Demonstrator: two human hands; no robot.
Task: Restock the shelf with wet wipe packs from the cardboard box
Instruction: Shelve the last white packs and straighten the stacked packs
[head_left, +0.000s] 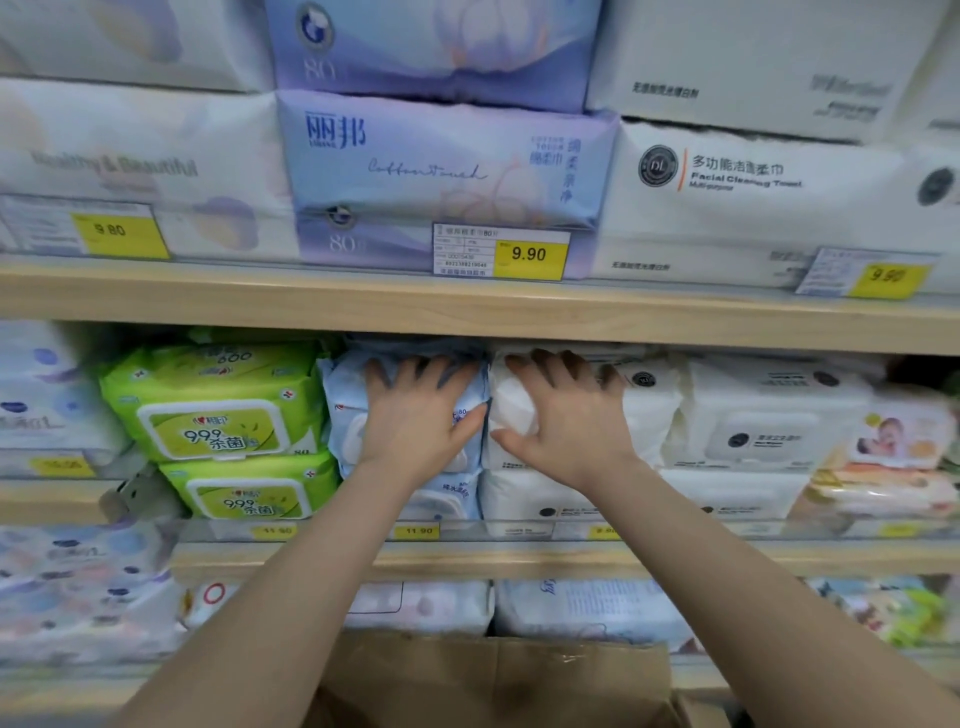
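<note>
Both hands up at middle shelf (467, 556), palms flat on pack fronts. Left hand (415, 415) spread over pale blue wipe pack (348, 410); right hand (566, 421) spread over white wipe pack (511, 410) just beside it. Fingers straight, splayed, pressing; neither grip closed round anything. Packs side by side and touching at seam between hands, long axes horizontal, faces toward aisle, each atop another pack of same kind. Tops close under upper shelf board (467, 312). Likely step: seating both packs rearward; push direction straight away from palms. Soft film wrappers, pillowy, dented under fingers; rigid flip lids on green packs (213, 405) at left. Cardboard box (493, 680) below, brown, matte, flaps open; contents not visible.
</note>
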